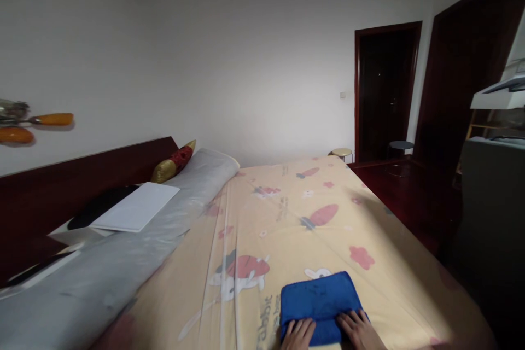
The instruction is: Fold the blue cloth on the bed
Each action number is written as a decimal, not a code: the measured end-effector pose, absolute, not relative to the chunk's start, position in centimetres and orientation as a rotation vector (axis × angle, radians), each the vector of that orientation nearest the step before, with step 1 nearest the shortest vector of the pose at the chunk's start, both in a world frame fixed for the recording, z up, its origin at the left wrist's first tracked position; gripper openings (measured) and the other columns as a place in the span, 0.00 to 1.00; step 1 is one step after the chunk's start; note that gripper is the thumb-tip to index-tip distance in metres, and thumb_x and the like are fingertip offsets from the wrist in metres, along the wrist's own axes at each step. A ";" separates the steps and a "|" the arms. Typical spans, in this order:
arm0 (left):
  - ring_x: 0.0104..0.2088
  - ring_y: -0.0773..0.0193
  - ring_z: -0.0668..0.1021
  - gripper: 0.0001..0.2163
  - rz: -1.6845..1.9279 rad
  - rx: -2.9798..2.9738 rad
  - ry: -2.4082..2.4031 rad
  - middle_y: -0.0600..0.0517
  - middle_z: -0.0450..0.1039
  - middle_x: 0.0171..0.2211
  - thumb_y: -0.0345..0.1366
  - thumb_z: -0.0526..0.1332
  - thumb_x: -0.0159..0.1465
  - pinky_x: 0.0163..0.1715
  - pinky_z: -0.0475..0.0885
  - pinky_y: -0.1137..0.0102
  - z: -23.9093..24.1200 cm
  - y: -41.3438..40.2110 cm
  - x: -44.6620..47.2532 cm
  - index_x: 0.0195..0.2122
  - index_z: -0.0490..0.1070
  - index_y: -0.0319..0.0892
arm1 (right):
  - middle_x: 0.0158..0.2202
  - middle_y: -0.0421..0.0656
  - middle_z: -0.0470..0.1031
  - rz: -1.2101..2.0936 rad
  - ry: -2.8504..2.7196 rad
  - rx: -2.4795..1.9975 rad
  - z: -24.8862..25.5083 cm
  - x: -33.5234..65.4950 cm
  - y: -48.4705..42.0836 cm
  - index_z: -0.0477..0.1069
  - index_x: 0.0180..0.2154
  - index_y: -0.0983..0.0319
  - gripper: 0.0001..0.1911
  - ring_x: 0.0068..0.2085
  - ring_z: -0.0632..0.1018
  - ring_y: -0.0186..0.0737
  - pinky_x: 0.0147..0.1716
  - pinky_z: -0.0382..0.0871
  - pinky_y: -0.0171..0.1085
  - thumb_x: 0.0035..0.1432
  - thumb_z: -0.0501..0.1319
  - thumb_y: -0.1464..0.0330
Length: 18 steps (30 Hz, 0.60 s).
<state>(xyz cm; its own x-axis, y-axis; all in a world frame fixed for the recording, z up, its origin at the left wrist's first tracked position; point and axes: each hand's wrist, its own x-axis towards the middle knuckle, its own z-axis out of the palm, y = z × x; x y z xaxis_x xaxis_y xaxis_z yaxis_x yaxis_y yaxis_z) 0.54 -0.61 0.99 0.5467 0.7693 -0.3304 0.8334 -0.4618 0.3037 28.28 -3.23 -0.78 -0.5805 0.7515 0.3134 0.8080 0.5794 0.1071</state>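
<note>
Hands: left hand (301, 333) and right hand (360, 329) sit apart from each other, backs up, fingers laid on a blue cloth (315, 298); can't tell if they're actually pinching it.
Blue cloth: down at the bottom of the view, spread on the yellow bed sheet (283, 240), partly covering a printed rabbit, crease running across it.
Bed sheet: rabbits, carrots, pink flowers, plus some long wrinkles.
Headboard side: grey bolster-looking thing (127, 265) with a flat white slab (137, 205) on it, red-and-gold cushion (175, 162) just beside.
Far end: 2 round stools (342, 152) near a dark door (381, 93).
</note>
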 end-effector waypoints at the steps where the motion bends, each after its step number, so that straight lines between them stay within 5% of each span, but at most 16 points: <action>1: 0.67 0.57 0.63 0.28 -0.200 2.353 1.296 0.54 0.58 0.68 0.32 0.44 0.61 0.68 0.56 0.46 1.0 -0.6 0.5 0.64 0.49 0.57 | 0.50 0.34 0.80 -0.325 -2.578 -1.303 -0.8 28.3 -3.3 0.64 0.54 0.54 0.26 0.43 0.81 0.40 0.40 0.73 0.42 0.51 0.59 0.65; 18: 0.66 0.59 0.65 0.32 -0.158 2.396 1.344 0.57 0.60 0.67 0.27 0.46 0.57 0.68 0.59 0.47 0.3 -0.7 0.5 0.63 0.51 0.59 | 0.53 0.35 0.79 -0.196 -2.575 -1.340 0.2 28.2 -3.8 0.62 0.55 0.54 0.26 0.46 0.80 0.42 0.44 0.72 0.44 0.53 0.56 0.65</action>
<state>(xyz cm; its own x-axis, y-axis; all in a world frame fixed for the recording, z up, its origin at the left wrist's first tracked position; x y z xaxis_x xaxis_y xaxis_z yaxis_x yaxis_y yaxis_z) 0.52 -0.72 0.26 0.5345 0.7966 -0.2822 0.8404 -0.4658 0.2769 28.21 -3.79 0.19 -0.5544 0.7889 0.2652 0.8199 0.5724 0.0114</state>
